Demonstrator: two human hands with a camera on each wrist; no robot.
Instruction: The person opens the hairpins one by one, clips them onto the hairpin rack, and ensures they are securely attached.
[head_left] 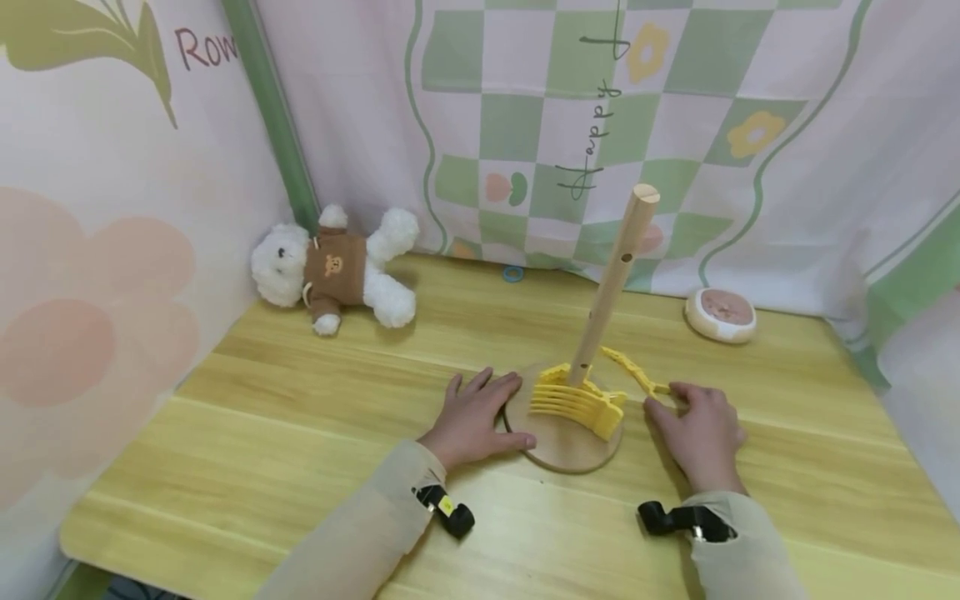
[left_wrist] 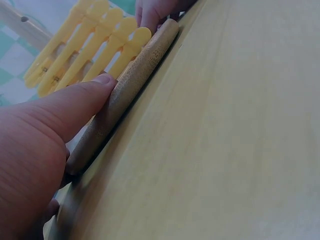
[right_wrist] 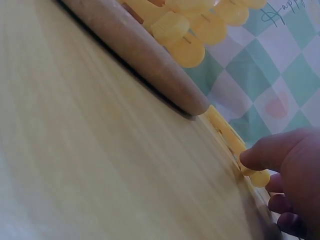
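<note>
A round wooden base [head_left: 573, 454] carries an upright wooden post [head_left: 617, 271] with small dark holes along it. Around the foot of the post sit several stacked yellow plastic pieces [head_left: 573, 404], round-ended in the left wrist view. My left hand [head_left: 472, 425] rests at the base's left side, fingers spread, its thumb [left_wrist: 82, 102] laid over the rim. At the right of the base, my right hand [head_left: 697, 433] pinches one end of a long, thin yellow plastic piece [right_wrist: 227, 132] between thumb and forefinger. That piece lies low by the tabletop, its other end pointing toward the post.
A white plush toy [head_left: 337, 271] in a brown top lies at the back left. A small white and pink round device [head_left: 722, 315] is at the back right, and a blue ring [head_left: 513, 273] lies by the curtain [head_left: 510, 67]. All stand on a wooden table [head_left: 247, 417].
</note>
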